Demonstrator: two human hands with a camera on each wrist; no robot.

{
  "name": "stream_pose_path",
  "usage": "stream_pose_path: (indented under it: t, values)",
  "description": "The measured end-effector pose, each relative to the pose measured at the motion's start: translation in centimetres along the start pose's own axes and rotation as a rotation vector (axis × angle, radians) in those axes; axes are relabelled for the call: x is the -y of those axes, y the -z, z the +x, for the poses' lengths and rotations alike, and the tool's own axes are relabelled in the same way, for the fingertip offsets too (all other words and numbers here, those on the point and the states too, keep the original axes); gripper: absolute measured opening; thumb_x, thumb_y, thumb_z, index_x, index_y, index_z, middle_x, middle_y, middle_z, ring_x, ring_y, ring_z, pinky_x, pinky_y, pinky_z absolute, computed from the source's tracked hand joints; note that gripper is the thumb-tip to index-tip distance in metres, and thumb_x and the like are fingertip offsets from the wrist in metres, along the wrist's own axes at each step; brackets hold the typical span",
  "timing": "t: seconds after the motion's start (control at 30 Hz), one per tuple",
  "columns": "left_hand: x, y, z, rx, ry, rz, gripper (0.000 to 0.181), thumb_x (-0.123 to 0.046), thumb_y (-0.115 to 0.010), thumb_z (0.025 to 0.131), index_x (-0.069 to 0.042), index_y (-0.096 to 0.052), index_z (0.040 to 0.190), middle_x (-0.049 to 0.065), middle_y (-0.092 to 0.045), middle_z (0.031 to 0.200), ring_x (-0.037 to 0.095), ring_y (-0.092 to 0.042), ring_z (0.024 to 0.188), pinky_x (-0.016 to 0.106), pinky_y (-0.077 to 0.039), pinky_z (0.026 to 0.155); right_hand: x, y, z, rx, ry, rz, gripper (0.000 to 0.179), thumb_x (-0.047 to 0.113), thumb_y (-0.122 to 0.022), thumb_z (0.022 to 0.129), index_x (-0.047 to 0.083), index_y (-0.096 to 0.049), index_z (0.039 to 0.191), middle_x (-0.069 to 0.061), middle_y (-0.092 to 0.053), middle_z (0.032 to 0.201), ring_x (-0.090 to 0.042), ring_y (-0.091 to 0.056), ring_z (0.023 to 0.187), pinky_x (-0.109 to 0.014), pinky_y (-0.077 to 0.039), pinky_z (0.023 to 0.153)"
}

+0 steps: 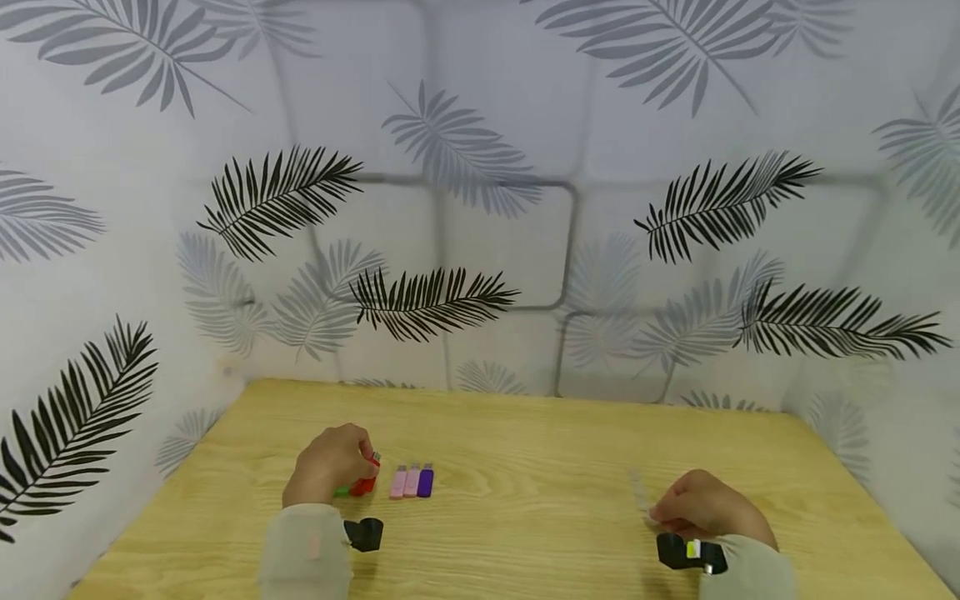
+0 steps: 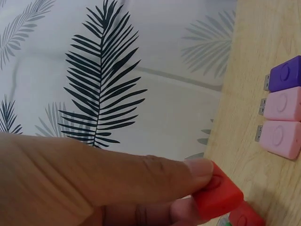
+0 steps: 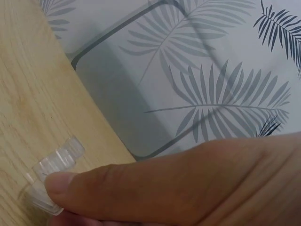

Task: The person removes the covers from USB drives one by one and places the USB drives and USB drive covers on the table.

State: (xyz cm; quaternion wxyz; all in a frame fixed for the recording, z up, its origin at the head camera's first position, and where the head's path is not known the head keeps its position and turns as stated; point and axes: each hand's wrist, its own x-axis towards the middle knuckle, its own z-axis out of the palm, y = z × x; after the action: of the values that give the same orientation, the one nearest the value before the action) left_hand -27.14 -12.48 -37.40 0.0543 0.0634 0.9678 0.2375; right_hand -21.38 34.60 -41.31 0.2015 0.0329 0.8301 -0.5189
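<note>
**Tight spacing makes a stray nudge the main risk**

The left hand [image 1: 337, 458] pinches a glossy red, block-shaped plastic USB stick [image 2: 217, 194], fingers closed on its sides. Below it are a second red plastic USB stick [image 2: 247, 216] and a mostly hidden green plastic USB stick [image 1: 342, 492]; whether the held one touches them I cannot tell. A slipping pinch could drop it onto them. Beside these, two pale pink plastic USB sticks [image 1: 412, 482] and a purple plastic USB stick [image 1: 426, 483] lie side by side on the wood-grain table [image 1: 525, 467]; a sideways sweep could skew them.

The right hand [image 1: 697, 504] pinches the near end of a line of clear, cap-like plastic pieces [image 3: 54, 162]. A careless tug could disarrange them, and being see-through, they are easily misjudged.

No box or tray shows; whether the clear pieces are hollow or hold anything is unclear.
</note>
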Motion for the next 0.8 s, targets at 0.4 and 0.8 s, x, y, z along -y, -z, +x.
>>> stream_pose_path:
  t: [0.4,0.8]
  values:
    - [0.2,0.1,0.3,0.008,-0.001,-0.004,0.018,-0.011,-0.074,0.082,-0.010,-0.057,0.078,0.003,-0.055,0.072,0.021,-0.049,0.066,0.034,-0.038,0.058,0.2,-0.3,0.3,-0.082,-0.054,-0.001,0.008,0.002,-0.069,0.085,-0.005,-0.068,0.082,-0.008,-0.070,0.076,-0.014,-0.062,0.064,-0.029,-0.052,0.059]
    - [0.8,-1.4,0.6,0.022,0.056,-0.029,0.020,-0.008,-0.074,0.080,-0.010,-0.056,0.073,0.003,-0.056,0.069,0.020,-0.049,0.061,0.031,-0.037,0.054,-0.6,-0.2,0.6,0.020,-0.005,-0.012,0.014,0.005,-0.067,0.087,0.004,-0.066,0.074,-0.004,-0.067,0.074,-0.013,-0.060,0.064,-0.027,-0.049,0.058]
